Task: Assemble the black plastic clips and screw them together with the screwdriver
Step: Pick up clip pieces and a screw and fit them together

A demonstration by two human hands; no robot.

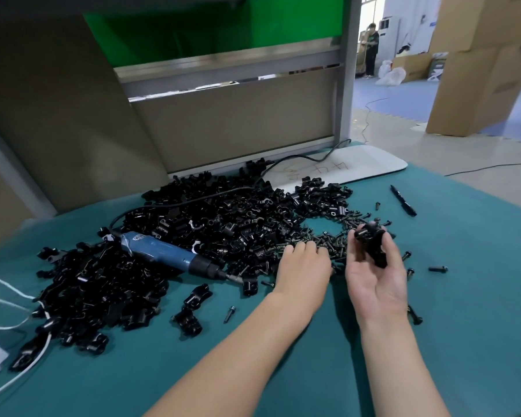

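Grips a black clip (370, 243) in the right hand (373, 281), right of middle, fingers curled round it. Rests the left hand (304, 266) palm down on the screws (331, 239) just left of it (cannot tell if pinching one). Leaves the screwdriver (163, 251) lying further left, tip pointing right, nearer the left hand.

Two hands work beside a pile of black clips (217, 218) on the green table (463, 341).
The right hand (376, 281), palm up, grips a clip assembly (372, 245) in its fingers. At its 9 o'clock the left hand (304, 266) lies palm down on loose screws (328, 239), its fingertips hidden among them. The blue screwdriver (169, 254) lies at the left hand's 9 o'clock. A black pen (403, 200) lies at the right hand's 1 o'clock.
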